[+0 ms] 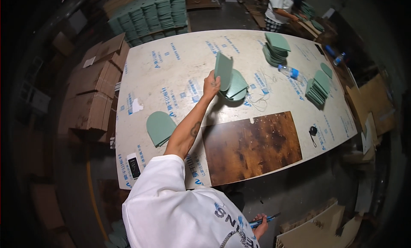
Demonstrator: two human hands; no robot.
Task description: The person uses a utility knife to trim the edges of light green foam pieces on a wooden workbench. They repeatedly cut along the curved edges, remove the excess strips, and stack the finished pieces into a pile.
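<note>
My left hand (211,84) reaches out over the table and grips a green arch-shaped board (223,70), which is tilted up on edge. Just beside it, more green round-ended boards (236,86) lie in a small pile on the table. Low by my body, my right hand (260,226) is closed around a blue utility knife (257,222). To the left of my forearm lies a short stack of green arched boards (160,127).
A dark brown wood-patterned board (252,147) covers the table's near part. Further right are green stacks (276,49), a fanned pile (318,88), a water bottle (288,71) and a tape measure (313,131). A phone (133,167) lies near left. Someone in white (279,10) works beyond.
</note>
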